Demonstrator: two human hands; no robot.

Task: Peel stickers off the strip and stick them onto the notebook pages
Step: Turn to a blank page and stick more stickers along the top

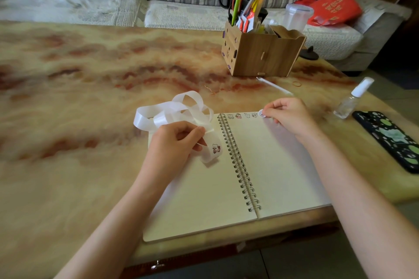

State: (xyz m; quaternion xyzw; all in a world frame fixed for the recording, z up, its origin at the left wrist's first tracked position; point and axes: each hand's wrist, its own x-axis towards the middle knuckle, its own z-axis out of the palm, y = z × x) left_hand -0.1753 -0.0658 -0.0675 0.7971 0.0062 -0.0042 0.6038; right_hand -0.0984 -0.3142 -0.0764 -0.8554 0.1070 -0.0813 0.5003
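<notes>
An open spiral notebook (272, 165) lies on the marbled table, with several small stickers (241, 116) in a row along the top of its right page. My left hand (174, 142) grips a curly white backing strip (179, 108) over the left page; one cartoon sticker (216, 148) shows on the strip's end below my fingers. My right hand (288, 113) pinches a round sticker (261, 113) at the top edge of the right page, at the end of the row.
A wooden desk organiser (260, 52) with scissors and pens stands behind the notebook. A clear pen (274, 86), a small spray bottle (351, 99) and a dark phone (392, 138) lie to the right. A striped sofa runs along the table's far side.
</notes>
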